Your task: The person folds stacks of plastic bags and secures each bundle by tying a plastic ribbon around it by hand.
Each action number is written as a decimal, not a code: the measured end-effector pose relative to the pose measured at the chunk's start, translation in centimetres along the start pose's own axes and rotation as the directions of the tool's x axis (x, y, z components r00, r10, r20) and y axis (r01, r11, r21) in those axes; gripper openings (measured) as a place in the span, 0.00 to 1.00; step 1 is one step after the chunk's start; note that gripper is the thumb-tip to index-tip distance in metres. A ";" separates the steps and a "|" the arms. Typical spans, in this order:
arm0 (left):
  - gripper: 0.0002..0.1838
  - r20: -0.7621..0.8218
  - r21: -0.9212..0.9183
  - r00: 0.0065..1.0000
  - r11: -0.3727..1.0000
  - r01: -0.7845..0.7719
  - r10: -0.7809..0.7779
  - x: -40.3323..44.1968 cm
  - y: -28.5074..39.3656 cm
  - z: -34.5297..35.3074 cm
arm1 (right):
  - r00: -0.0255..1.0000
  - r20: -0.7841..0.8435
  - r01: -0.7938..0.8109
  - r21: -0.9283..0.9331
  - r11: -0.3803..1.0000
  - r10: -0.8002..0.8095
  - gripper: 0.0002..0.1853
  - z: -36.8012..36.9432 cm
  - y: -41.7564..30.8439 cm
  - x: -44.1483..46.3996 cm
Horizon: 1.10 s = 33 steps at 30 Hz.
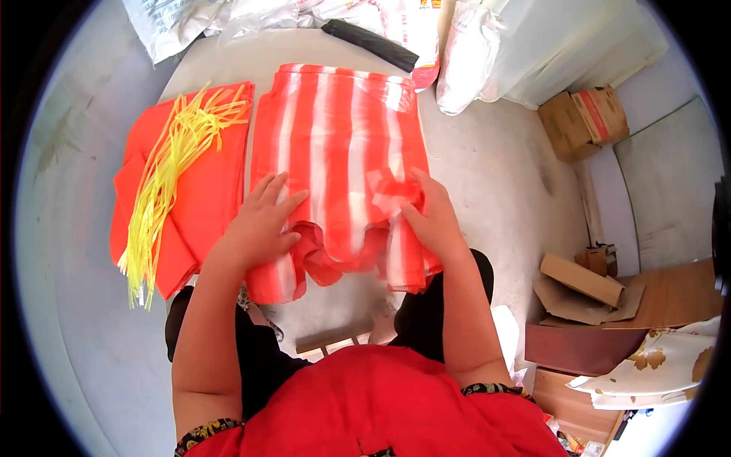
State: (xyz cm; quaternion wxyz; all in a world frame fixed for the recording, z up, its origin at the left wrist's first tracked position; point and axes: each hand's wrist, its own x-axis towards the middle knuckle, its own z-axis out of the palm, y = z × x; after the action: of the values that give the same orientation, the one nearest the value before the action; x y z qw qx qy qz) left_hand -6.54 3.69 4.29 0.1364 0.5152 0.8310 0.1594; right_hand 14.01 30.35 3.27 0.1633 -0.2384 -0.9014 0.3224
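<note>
A stack of red-and-white striped plastic bags (335,145) lies in front of me, its cut-out handle end towards my body. My left hand (263,221) rests on the stack's left side near the handles, fingers spread. On the right side, my right hand (435,213) has its thumb and fingers around a crumpled, slightly blurred red flap of the bags. To the left lies a pile of plain red bags (205,190), with a bundle of yellow strips (169,167) across its top.
A black roll (371,44) lies beyond the striped stack, near white sacks (468,57). Cardboard boxes (582,122) stand on the floor at the right. An opened carton (582,286) sits on a brown surface at the lower right.
</note>
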 end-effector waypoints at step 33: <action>0.35 -0.156 0.034 0.988 0.999 -0.018 0.023 0.2 -0.3 1.2 | 0.972 -0.041 -0.203 0.346 0.916 0.231 0.34 0.4 1.1 -3.2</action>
State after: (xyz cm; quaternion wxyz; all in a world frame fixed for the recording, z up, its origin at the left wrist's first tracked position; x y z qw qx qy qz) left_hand -6.39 3.95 3.02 0.0608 0.5117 0.8363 0.1871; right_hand 16.85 29.17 1.80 0.2015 -0.3181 -0.7930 0.4789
